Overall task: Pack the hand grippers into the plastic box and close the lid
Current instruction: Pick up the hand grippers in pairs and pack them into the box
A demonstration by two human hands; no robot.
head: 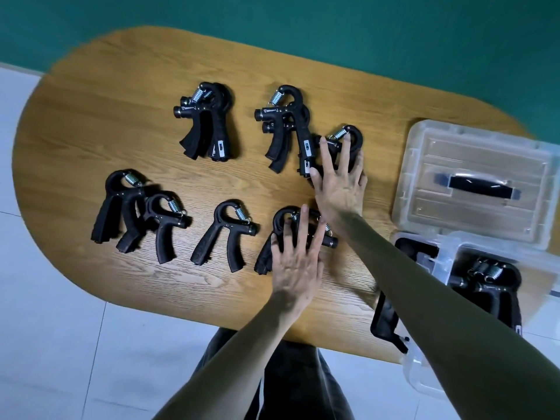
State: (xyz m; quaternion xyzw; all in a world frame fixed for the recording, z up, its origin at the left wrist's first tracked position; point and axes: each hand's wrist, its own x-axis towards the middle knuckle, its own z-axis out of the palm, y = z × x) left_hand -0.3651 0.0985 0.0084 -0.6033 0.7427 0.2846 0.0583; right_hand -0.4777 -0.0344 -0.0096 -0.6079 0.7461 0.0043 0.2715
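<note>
Now both hands lie spread over hand grippers on the oval wooden tabletop. The left hand rests with straight, splayed fingers on a hand gripper at the near middle, covering most of it; the fingers are not curled round it. The right hand is likewise flat and wide open, its fingertips touching the gripper farther back, just beside the overlapping pair.

Each hand gripper is matte black, with two curved handles meeting in a rounded loop, a bright steel coil spring at the top and a short knob jutting sideways; some show a small pale label on one handle. Another stacked pair lies at the far middle. Along the near left, a cluster of overlapping grippers and a single one lie flat.

At the right end, the clear plastic box stands open with grippers already inside, their springs visible. Its transparent lid, with a black carry handle, lies just beyond the box.
</note>
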